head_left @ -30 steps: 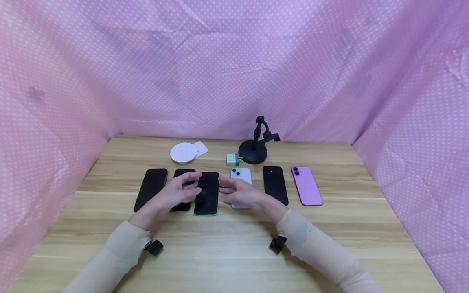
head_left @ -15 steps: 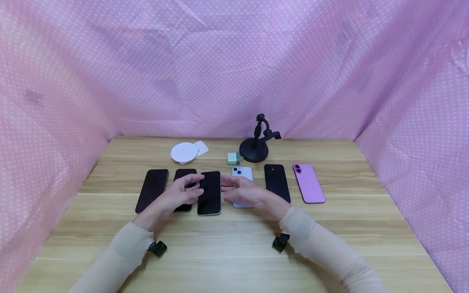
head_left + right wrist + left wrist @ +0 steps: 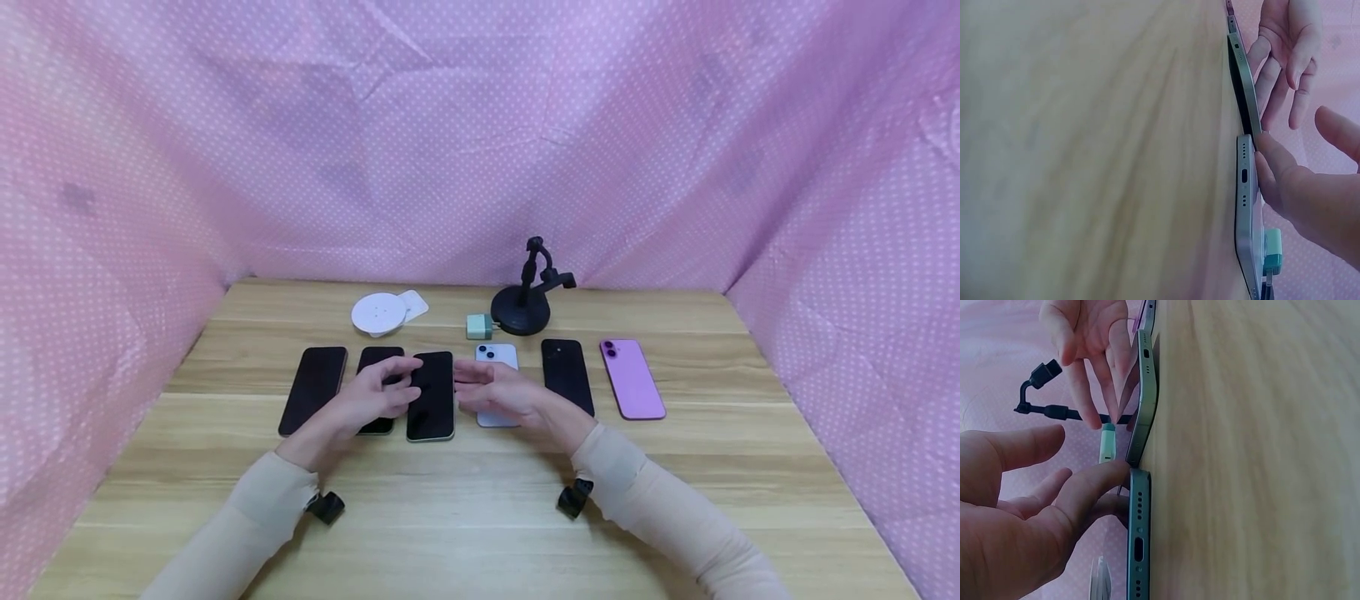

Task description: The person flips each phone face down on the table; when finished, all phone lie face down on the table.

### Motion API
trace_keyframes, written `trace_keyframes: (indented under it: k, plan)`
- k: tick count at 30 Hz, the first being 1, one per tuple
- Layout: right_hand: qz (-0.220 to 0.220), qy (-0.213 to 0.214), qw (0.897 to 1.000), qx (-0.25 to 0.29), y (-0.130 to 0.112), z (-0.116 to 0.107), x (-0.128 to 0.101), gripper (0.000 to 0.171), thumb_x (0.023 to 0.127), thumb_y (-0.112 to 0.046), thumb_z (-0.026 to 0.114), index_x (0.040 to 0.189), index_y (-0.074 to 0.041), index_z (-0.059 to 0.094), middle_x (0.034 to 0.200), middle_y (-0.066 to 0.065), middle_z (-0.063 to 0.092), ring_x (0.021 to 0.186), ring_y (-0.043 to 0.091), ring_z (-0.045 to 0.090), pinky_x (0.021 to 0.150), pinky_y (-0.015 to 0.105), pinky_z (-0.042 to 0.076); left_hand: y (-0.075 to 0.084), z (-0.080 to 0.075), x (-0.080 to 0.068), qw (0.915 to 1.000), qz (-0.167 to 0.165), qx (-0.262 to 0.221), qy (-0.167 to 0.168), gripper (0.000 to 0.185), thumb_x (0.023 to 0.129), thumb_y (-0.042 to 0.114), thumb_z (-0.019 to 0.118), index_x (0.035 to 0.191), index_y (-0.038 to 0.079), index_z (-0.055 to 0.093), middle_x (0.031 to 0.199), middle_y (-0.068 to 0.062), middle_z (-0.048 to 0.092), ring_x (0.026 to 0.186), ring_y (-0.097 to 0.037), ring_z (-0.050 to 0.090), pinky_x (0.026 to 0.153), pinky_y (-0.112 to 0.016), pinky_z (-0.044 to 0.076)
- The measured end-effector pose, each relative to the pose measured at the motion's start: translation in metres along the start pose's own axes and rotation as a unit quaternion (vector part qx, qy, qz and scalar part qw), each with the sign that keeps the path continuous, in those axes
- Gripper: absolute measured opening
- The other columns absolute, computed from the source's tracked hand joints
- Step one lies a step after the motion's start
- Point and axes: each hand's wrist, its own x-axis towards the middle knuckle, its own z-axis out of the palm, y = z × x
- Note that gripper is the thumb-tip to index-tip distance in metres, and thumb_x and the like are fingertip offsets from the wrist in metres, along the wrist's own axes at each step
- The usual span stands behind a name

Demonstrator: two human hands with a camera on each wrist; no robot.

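Six phones lie in a row on the wooden table. My left hand hovers over the second dark phone, and its fingertips touch the left edge of the third phone, which lies screen up. My right hand is over the pale blue phone, fingers straight against the third phone's right edge. In the left wrist view the third phone looks slightly tilted off the table, with the left hand at its near corner. The right wrist view shows the same phone beside my right hand.
A dark phone lies far left. A black phone and a purple phone lie on the right. Behind the row stand a white disc, a green charger and a black stand. Pink dotted cloth walls in the table.
Both hands stay at the sides of the third phone, with fingers shifting only slightly. The head view has drifted a little.
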Motion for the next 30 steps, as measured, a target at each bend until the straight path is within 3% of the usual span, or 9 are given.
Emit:
trace_keyframes:
  k: [17, 24, 30]
  plan:
    - [-0.013, 0.006, 0.999, 0.041, -0.004, -0.006, -0.003, 0.061, 0.101, 0.007, 0.052, 0.157, 0.004, 0.028, 0.159, 0.022, 0.034, 0.144, 0.034, 0.037, 0.116, 0.044, 0.038, 0.005, 0.005, 0.004, 1.0000, -0.003, 0.000, 0.001, 0.059, 0.099, 0.010, 0.067, 0.152, 0.002, 0.040, 0.161, -0.016, 0.030, 0.148, -0.036, 0.028, 0.098, -0.044, 0.055]
    - [-0.031, 0.032, 0.996, 0.080, -0.005, -0.007, -0.002, 0.059, 0.099, 0.011, 0.054, 0.154, 0.003, 0.035, 0.158, 0.021, 0.036, 0.138, 0.033, 0.046, 0.113, 0.047, 0.042, 0.004, 0.008, 0.010, 1.0000, -0.001, 0.002, 0.003, 0.059, 0.098, 0.011, 0.068, 0.151, 0.004, 0.042, 0.160, -0.016, 0.032, 0.148, -0.037, 0.029, 0.099, -0.044, 0.054]
    - [-0.043, 0.028, 0.995, 0.086, -0.006, -0.008, -0.003, 0.059, 0.098, 0.013, 0.052, 0.154, 0.003, 0.035, 0.159, 0.019, 0.035, 0.133, 0.032, 0.051, 0.111, 0.044, 0.045, 0.005, 0.011, 0.012, 0.9998, 0.003, 0.020, 0.000, 0.059, 0.098, 0.015, 0.069, 0.151, 0.005, 0.044, 0.160, -0.018, 0.033, 0.148, -0.038, 0.029, 0.100, -0.044, 0.053]
